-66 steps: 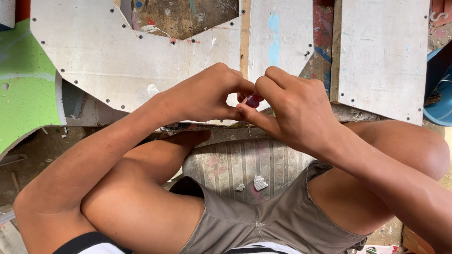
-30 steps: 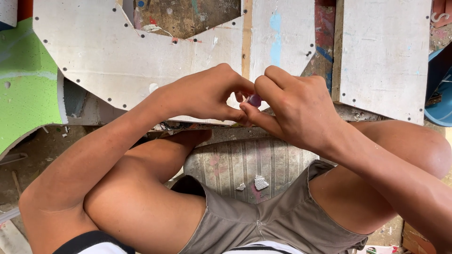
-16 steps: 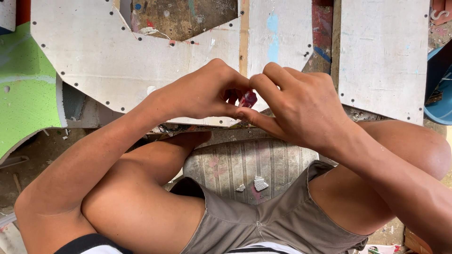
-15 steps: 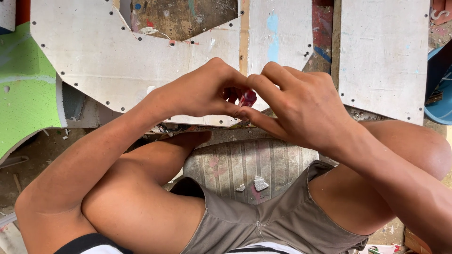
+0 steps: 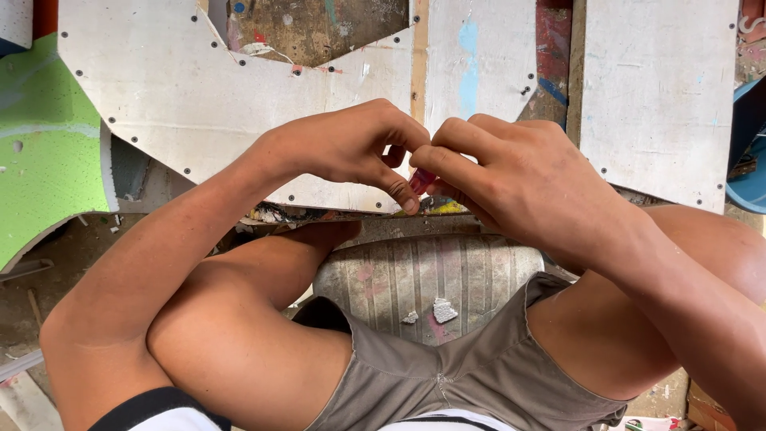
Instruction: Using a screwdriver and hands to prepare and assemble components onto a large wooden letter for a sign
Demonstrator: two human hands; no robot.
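Note:
My left hand and my right hand meet in front of me, fingertips pressed together around a small reddish-pink object. Only a sliver of that object shows between the fingers; its shape is hidden. Both hands hover above the lower edge of a white cut-out panel with dark fasteners along its rim. I sit on a worn ribbed seat with my knees spread.
A second white panel lies at the right, a narrower one in the middle. A green foam piece is at the left, a blue tub at the right edge. Two white crumbs rest on the seat.
My hands have stayed together in the same spot; the fingers shifted slightly around the small reddish object, which shows a little less than half a second ago.

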